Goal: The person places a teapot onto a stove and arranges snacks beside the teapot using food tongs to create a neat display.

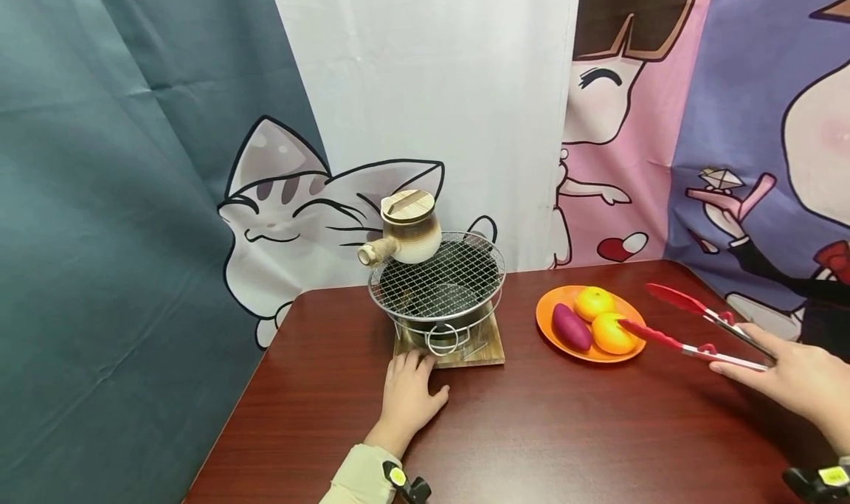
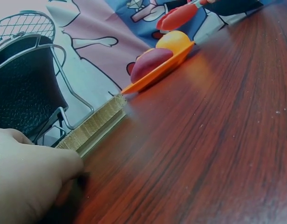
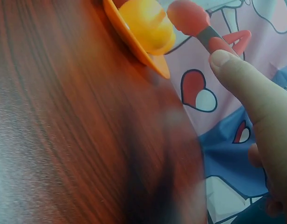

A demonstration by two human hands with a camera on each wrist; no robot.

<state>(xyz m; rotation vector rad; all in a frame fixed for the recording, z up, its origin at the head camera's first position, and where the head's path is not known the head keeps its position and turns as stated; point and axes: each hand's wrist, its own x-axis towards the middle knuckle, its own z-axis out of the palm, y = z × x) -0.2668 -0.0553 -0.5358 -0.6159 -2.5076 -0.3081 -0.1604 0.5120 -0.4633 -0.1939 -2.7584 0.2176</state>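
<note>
My right hand [image 1: 797,375] grips a pair of red-tipped metal tongs [image 1: 690,349], their arms spread apart. One red tip lies over or beside an orange [image 1: 612,334]; whether it touches, I cannot tell. An orange plate [image 1: 551,297] bears that fruit, a second orange [image 1: 593,303] and a purple sweet potato [image 1: 571,327]. My left hand [image 1: 408,397] rests at the front edge of a wooden board [image 1: 488,349] under a small grill stove. In the left wrist view the thumb side hides where the fingers meet the board [image 2: 101,116].
A round wire grill rack [image 1: 458,268] tops the black stove pan [image 2: 27,88]. On its back left stands a small pot [image 1: 421,240] with a wooden lid [image 1: 408,205] and side handle [image 1: 377,252]. Printed curtains [image 1: 432,83] hang behind the dark red table [image 1: 564,430].
</note>
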